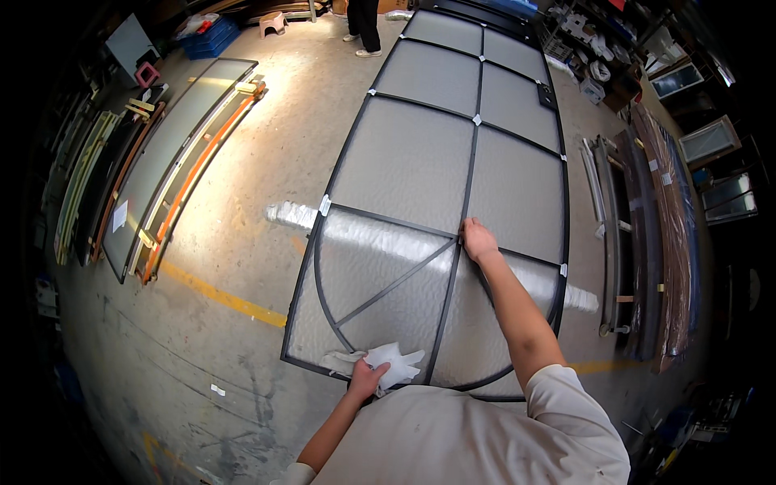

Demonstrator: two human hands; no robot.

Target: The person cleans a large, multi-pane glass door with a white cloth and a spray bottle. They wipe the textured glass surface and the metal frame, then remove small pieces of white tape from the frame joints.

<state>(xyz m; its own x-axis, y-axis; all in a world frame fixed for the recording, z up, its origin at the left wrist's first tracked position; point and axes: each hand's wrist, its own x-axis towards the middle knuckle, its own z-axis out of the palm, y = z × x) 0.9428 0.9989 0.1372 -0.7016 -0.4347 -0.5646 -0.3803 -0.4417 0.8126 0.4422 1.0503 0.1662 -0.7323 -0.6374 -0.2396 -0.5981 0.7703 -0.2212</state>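
A long dark-framed door panel (404, 153) with rippled, see-through glass and dark dividing bars stretches away from me. Small white pieces (477, 120) sit at several bar junctions and along the frame. Near the panel's close edge, my left hand (369, 377) grips a bunch of thin white sheets (394, 365); a crumpled greyish cloth or glove (341, 361) lies beside it on the glass. My right arm reaches over the panel. Its hand (478, 239) has fingers pinched at the junction of the centre bar, crossbar and diagonal bar, hiding whatever is between them.
A plastic-wrapped support roll (293, 214) runs crosswise under the panel, its ends jutting out. Framed panels (182, 174) lean at left, wrapped lengths (659, 234) at right. A person (364, 28) stands at the far end, near a blue crate (208, 39) and a pink stool (273, 23).
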